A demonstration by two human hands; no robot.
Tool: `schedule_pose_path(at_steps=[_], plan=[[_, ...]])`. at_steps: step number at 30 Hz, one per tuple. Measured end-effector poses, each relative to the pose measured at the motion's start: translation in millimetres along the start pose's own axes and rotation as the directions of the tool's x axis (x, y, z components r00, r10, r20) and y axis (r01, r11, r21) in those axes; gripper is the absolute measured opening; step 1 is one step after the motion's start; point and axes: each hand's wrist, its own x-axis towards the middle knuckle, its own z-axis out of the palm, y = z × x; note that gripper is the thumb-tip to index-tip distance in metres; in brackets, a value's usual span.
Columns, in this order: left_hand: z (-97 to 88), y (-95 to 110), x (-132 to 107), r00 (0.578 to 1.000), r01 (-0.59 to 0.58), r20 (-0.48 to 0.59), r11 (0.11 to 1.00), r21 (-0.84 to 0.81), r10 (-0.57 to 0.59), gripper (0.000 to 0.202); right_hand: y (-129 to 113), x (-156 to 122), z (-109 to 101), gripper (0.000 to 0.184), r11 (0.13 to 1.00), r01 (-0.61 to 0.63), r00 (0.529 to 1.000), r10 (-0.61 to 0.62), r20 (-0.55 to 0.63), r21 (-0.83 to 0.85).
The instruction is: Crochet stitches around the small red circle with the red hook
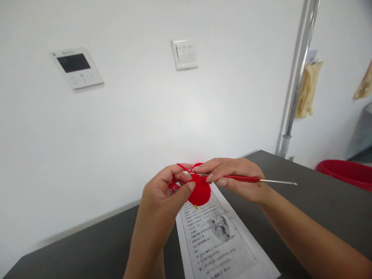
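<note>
A round piece of red crochet work point(200, 192) is pinched between the thumb and fingers of my left hand point(167, 190). Red yarn point(173, 185) winds around the fingers of that hand, and a strand runs over the raised index finger. My right hand point(240, 174) grips a crochet hook point(244, 178) with a red handle and metal ends. One metal end points left into the top of the red piece; the other sticks out to the right. A small yellow bit point(195, 207) shows at the lower edge of the crochet work.
Under my hands a printed sheet point(212, 248) with text and a grey picture lies on the dark table point(95, 244). Behind is a white wall with a switch plate point(185, 54) and an intercom panel point(77, 68). At right are a metal pole point(299, 73), a red basin point(345, 172) and yellow gloves point(309, 89).
</note>
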Motion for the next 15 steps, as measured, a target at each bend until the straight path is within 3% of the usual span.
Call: schedule_pose_path(at_steps=[3, 6, 15], plan=[[-1.8, -2.0, 1.4, 1.000, 0.008, -0.015, 1.000, -0.028, -0.008, 0.022, 0.2, -1.7, 3.1, 0.016, 0.980, 0.091, 0.996, -0.090, 0.010, -0.178], [0.5, -0.3, 1.2, 0.999, 0.037, -0.034, 0.994, -0.101, -0.041, 0.029, 0.7, -3.3, 6.0, 0.018, 0.964, 0.131, 0.990, -0.138, -0.013, -0.231], [4.7, 3.4, -0.7, 0.997, 0.050, -0.050, 0.979, -0.197, -0.061, 0.035, -2.0, -4.2, 10.0, 0.022, 0.996, 0.034, 0.995, -0.041, -0.090, -0.082]])
